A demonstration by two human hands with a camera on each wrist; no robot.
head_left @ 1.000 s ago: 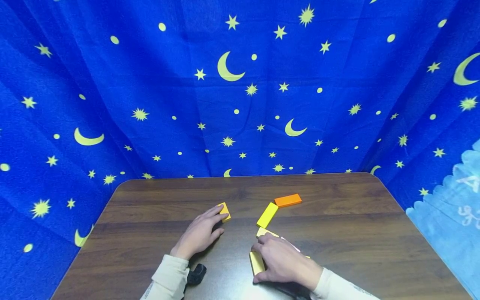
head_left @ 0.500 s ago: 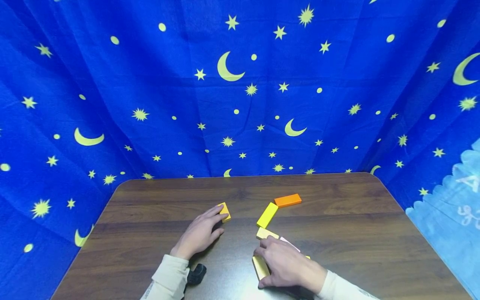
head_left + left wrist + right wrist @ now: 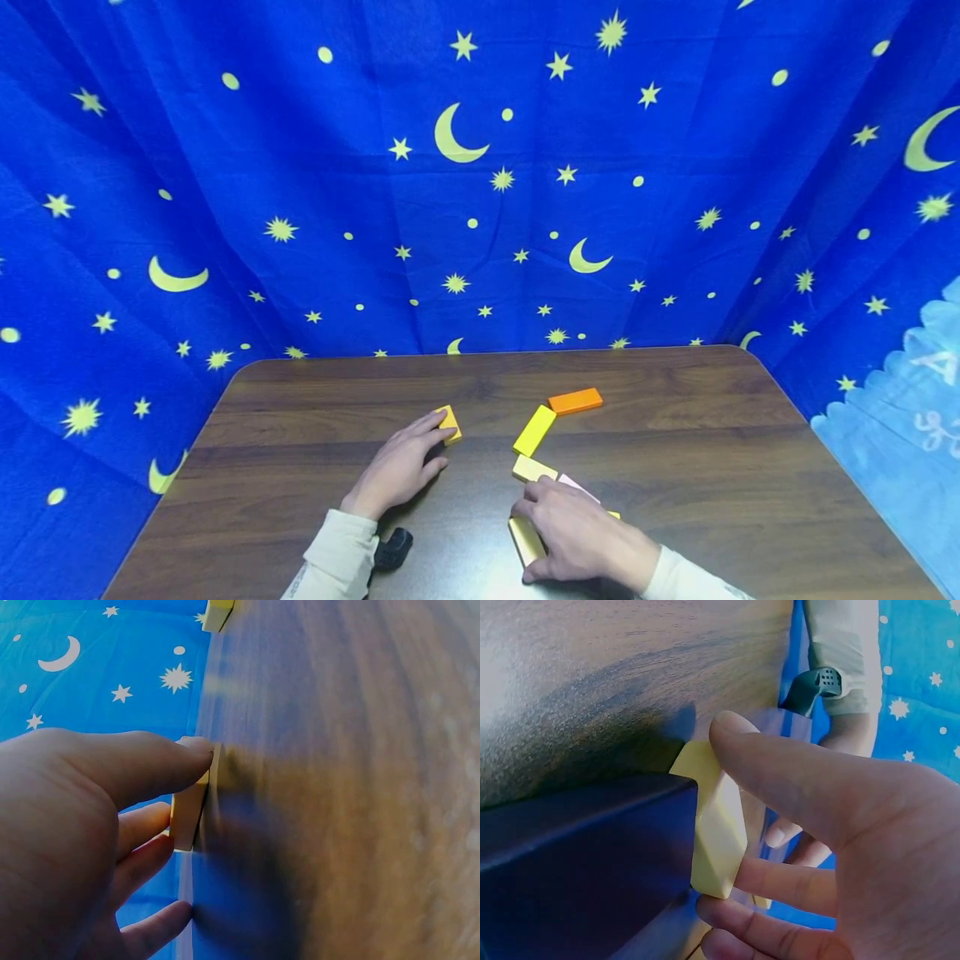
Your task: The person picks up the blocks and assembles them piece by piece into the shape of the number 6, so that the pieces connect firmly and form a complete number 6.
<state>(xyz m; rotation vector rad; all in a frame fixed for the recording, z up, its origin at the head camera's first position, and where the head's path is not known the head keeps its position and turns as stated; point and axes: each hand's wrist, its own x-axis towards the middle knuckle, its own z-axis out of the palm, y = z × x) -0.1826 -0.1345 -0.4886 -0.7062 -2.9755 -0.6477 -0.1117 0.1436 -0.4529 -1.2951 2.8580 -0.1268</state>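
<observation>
My right hand (image 3: 573, 529) pinches a pale yellow wooden block (image 3: 527, 542) at the front of the table, the thumb at its near end and fingers at its far end. In the right wrist view, this block (image 3: 718, 832) stands beside a dark, box-like shape (image 3: 592, 862). My left hand (image 3: 397, 467) has its fingers stretched out, with fingertips resting on an orange-yellow block (image 3: 450, 425); its thumb lies apart from the block in the head view. Just beyond the right hand lie a cream block (image 3: 534, 468) and a pink block (image 3: 580, 487), partly covered by the hand.
Farther back, a bright yellow block (image 3: 535, 430) meets an orange block (image 3: 576, 401) at an angle. Part of another yellow block (image 3: 615, 515) peeks out behind the right hand. A brown wooden table (image 3: 300, 433) carries everything, with a blue star-and-moon curtain (image 3: 337, 208) hanging behind it.
My right hand has shifted slightly to the right and towards me, taking the pale yellow block along. More of the cream block shows. The left hand has stayed in place.
</observation>
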